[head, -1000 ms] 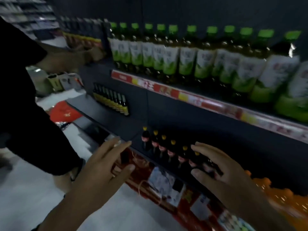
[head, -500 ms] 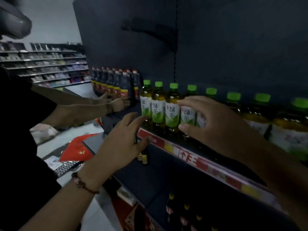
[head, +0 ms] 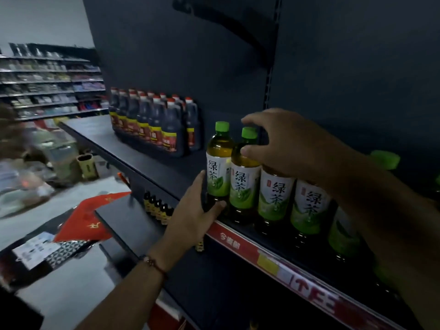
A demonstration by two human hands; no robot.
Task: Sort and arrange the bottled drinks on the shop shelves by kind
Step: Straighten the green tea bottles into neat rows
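Note:
A row of green tea bottles [head: 276,194] with green caps and white-green labels stands along the front of the dark shelf [head: 166,170]. My left hand [head: 195,215] cups the base of the leftmost bottle [head: 217,167], thumb on its front. My right hand [head: 290,144] reaches over the row from the right, fingers spread around the neck of the second bottle [head: 245,182], thumb on its shoulder. Further bottles to the right are partly hidden behind my right forearm.
Dark jugs [head: 157,125] with red caps and yellow-red labels stand further left on the same shelf. Small dark bottles [head: 158,208] line the shelf below. A red price strip [head: 273,260] runs along the shelf edge. Blurred shop shelving [head: 47,82] fills the background left.
The view rose from the lower shelf to the green tea row. My hands moved up onto the leftmost bottles. The other person's arms at left are gone from view.

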